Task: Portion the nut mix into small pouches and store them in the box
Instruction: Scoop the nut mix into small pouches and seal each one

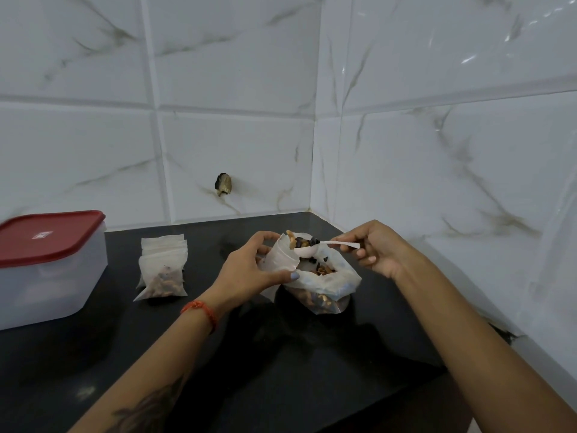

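My left hand (pixel 249 270) grips a small clear pouch (pixel 282 256) and holds its mouth open toward the right. My right hand (pixel 374 248) pinches the handle of a white spoon (pixel 312 248) heaped with nuts and dark raisins, its bowl at the pouch's mouth. Below the spoon sits the large open bag of nut mix (pixel 324 290) on the black counter (pixel 281 354). A filled pouch (pixel 162 281) leans against a stack of pouches (pixel 164 246) to the left. The clear box with its red lid (pixel 46 235) on stands at the far left.
White marble-look tiled walls meet in a corner behind the bag. A dark hole (pixel 223 184) marks the back wall. The counter's front edge runs diagonally at the lower right.
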A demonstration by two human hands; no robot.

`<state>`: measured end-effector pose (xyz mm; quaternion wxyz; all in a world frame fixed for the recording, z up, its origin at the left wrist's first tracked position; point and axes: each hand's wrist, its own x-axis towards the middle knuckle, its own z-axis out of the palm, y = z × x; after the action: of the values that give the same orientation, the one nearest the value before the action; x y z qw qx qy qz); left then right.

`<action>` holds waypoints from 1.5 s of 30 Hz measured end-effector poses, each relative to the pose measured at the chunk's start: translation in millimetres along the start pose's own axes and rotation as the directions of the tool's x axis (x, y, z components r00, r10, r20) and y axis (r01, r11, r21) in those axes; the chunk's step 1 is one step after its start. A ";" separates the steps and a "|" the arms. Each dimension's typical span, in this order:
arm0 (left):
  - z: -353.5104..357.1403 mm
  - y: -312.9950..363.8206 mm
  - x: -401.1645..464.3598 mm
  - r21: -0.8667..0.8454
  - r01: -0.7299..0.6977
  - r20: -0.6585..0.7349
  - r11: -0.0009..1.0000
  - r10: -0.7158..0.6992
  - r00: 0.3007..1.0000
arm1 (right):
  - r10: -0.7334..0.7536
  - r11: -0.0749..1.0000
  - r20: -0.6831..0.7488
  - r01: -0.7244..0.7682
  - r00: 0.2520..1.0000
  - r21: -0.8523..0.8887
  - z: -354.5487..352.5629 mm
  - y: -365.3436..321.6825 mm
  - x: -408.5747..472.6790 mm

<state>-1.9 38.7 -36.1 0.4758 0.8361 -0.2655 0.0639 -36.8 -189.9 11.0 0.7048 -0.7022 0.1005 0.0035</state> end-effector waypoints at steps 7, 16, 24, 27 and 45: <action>-0.2 1.2 0.3 0.015 -0.017 0.013 1.000 0.017 1.000 | -0.081 0.955 -0.086 0.052 0.993 -0.293 18.5 -20.3 -11.0; -1.5 0.7 -0.1 -0.002 -0.024 0.013 1.000 0.024 1.000 | -0.277 0.831 -0.105 0.183 0.955 -0.526 37.4 -27.9 -24.5; -2.0 -4.3 3.4 -0.060 0.002 -0.005 0.998 -0.002 1.000 | -0.559 0.269 0.243 0.451 0.793 -0.851 57.3 -23.3 -47.3; -2.0 -7.5 5.3 -0.099 0.012 -0.008 0.995 -0.013 1.000 | -0.604 0.214 0.230 0.433 0.763 -0.875 58.2 -22.7 -56.2; 0.9 -8.9 4.5 -0.213 0.069 0.046 0.975 -0.061 0.997 | -0.685 0.314 0.117 0.436 0.719 -0.843 58.2 -7.3 -56.2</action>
<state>6.3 39.9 -41.8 0.5595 0.7894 -0.2525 0.0028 -82.9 -124.6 26.1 0.2221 -0.9279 -0.0739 -0.2903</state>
